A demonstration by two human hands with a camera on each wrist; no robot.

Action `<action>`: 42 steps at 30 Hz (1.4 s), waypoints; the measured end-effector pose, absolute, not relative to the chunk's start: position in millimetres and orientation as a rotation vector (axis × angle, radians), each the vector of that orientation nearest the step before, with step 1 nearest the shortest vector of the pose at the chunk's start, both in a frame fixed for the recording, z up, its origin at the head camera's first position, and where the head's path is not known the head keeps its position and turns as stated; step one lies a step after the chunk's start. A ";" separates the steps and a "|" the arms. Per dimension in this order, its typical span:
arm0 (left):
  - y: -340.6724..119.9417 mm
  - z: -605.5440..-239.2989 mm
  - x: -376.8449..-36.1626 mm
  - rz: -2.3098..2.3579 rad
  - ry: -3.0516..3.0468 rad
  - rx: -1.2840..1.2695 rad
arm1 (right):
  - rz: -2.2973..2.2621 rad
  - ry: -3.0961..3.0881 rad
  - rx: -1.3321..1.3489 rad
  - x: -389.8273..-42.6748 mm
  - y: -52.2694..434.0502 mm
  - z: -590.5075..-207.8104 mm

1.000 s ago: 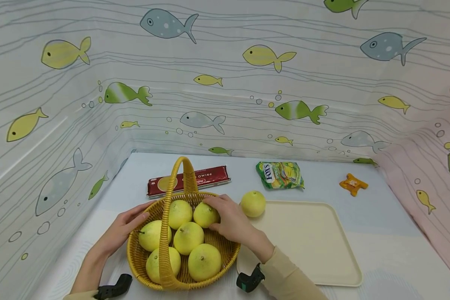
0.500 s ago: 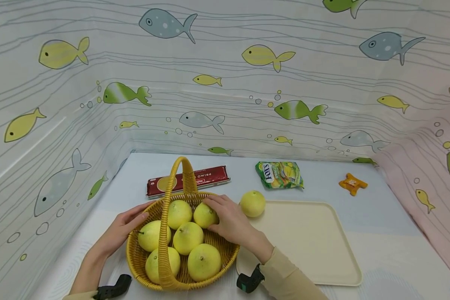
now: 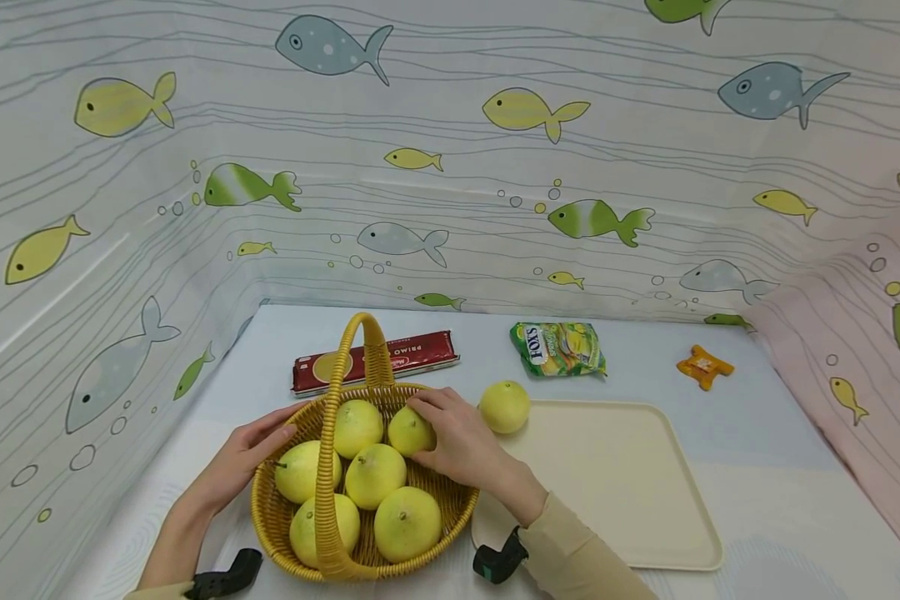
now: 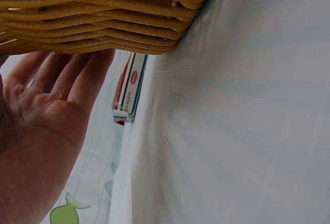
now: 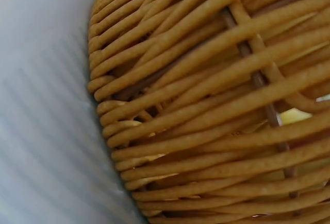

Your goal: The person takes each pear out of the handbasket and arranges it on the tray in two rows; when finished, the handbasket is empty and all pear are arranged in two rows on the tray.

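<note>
Counted on the pale blue table, by size: one cream tray (image 3: 615, 492) at right, one handled wicker basket (image 3: 266, 508) just left of it, one long red packet (image 3: 375, 361) behind the basket, seven pale yellow fruits, one green sweets bag (image 3: 558, 350), one small orange wrapper (image 3: 705, 367) at far right.

Found six of the fruits piled inside the basket and the seventh, a lone fruit (image 3: 504, 407), on the tray's far-left corner.

Pressed flat against the basket's left outer wall: the left hand (image 3: 243, 458), fingers straight, holding nothing.

Curled over the gripped fruit (image 3: 407, 431) at the basket's rear right: the right hand (image 3: 461, 446), fingers and thumb wrapped round it, fruit resting among its neighbours.

Judged as the grasping stage, nothing lifted yet. Called for next, by that reading: a firm hold, a lift clear of rim and handle, and a steady basket.
</note>
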State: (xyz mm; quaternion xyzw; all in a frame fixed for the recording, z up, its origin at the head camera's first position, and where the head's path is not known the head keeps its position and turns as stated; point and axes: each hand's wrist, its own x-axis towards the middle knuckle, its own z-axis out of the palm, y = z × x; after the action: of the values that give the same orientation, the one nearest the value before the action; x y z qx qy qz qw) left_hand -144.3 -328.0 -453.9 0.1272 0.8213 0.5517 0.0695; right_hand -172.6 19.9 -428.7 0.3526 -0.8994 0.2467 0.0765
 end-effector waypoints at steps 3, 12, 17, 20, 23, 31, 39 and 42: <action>-328.5 -453.5 -144.0 1.648 2.486 0.386 | 0.683 -2.704 1.071 -172.0 19.4 -428.7; -327.5 -454.4 -143.3 1.649 2.489 0.374 | 0.665 -2.686 1.058 -171.3 17.6 -432.5; -328.0 -455.4 -143.3 1.651 2.487 0.368 | 0.665 -2.691 1.047 -171.7 17.3 -433.5; -328.7 -456.0 -143.6 1.639 2.499 0.361 | 0.675 -2.681 1.045 -171.8 17.4 -433.1; -329.4 -456.9 -144.0 1.632 2.506 0.365 | 0.683 -2.679 1.037 -171.9 17.6 -432.6; -330.0 -456.8 -144.0 1.649 2.494 0.358 | 0.779 -2.648 1.037 -171.6 19.1 -430.7; -329.0 -456.1 -144.1 1.641 2.496 0.367 | 0.852 -2.642 1.040 -170.5 21.4 -426.1; -328.4 -455.2 -143.9 1.640 2.501 0.381 | 0.891 -2.650 1.044 -170.2 22.9 -423.0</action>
State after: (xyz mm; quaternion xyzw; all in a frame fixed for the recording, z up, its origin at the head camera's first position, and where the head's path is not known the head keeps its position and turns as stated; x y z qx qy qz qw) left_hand -143.9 -328.4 -455.2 0.1261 0.8279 0.5428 0.0635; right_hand -170.2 22.9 -423.0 0.3487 -0.8853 0.2975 0.0787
